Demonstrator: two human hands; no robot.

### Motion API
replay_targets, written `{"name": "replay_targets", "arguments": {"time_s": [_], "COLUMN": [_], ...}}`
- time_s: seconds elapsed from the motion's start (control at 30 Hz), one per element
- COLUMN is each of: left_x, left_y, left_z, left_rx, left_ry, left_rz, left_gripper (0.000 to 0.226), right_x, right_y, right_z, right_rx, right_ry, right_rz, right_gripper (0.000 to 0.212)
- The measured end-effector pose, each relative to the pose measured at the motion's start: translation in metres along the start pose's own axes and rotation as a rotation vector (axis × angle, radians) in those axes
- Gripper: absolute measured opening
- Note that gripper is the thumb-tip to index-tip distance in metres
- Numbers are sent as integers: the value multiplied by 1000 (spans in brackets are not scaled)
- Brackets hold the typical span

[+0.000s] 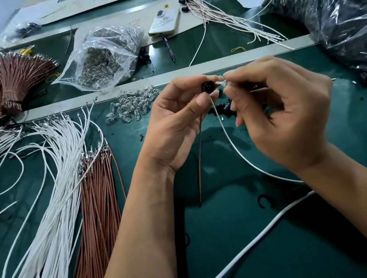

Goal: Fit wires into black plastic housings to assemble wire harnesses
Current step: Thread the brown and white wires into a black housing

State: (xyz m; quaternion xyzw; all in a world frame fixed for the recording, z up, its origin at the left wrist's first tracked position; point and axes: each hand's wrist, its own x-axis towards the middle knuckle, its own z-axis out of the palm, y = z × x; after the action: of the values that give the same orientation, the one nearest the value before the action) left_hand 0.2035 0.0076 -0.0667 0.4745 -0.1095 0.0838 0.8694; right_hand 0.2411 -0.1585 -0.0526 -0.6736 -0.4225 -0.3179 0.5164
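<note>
Both hands (225,108) pinch black housing (207,87); no legible writing.

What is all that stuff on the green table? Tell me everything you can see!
black housing: one, black, pinched in the left hand
small clear bulb: one, clear, pinched in the right hand at the housing
hanging wires: two, one brown and one white, dangling below the housing
loose white wires: many, white, left on the table
loose brown wires: many, brown, beside the white ones
tied brown bundles: several, brown, far left
bag of bulbs: one, clear, centre back
bulb pile: many, clear, before the bag
finished harnesses: many, white with black ends, back
phone: one, white, back
big plastic bag: one, dark, right
left hand: one
right hand: one
</note>
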Motion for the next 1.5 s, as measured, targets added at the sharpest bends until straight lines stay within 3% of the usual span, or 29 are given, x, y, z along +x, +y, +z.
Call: {"name": "replay_targets", "arguments": {"time_s": [0.77,1.27,1.5], "left_x": [2,4,3], "left_y": [-4,-8,-9], "left_z": [-8,-15,-11], "left_rx": [196,349,425], "left_ry": [160,162,191], "left_rz": [-41,-11,-7], "left_gripper": [24,16,19], "right_x": [2,-1,2], "right_y": [8,22,25], "right_z": [-2,-3,-8], "right_rx": [-164,4,-66], "right_ry": [-171,-261,-324], "right_rz": [20,219,229], "right_gripper": [9,6,5]}}
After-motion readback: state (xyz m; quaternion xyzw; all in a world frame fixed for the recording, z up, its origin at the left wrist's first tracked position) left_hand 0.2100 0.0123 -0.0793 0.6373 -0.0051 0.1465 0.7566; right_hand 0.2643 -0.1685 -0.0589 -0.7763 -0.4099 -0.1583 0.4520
